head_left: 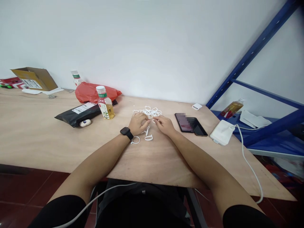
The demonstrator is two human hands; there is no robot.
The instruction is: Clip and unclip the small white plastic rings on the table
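A pile of white plastic rings with small tabs (154,111) lies mid-table, just beyond my hands. My left hand (138,124), with a black watch on its wrist, is curled at the pile's near edge, fingertips bent down. Whatever it may hold is hidden behind the fingers and thumb. Thumb and fingers of my right hand (164,124) are pinched together on a white ring (154,120) at the pile's right edge. Nearer to me lie a loose white ring (136,140) beside the watch and another white ring (148,138), with a further one standing close to my left thumb.
On the left are a tea bottle (106,104), a black parcel bag (71,115), a red plastic bag (87,91) and a cardboard box (35,79). To the right lie two phones (184,122), a white power bank (222,132) with a cable, and a white charger (197,106). Blue shelving (251,53) borders the table.
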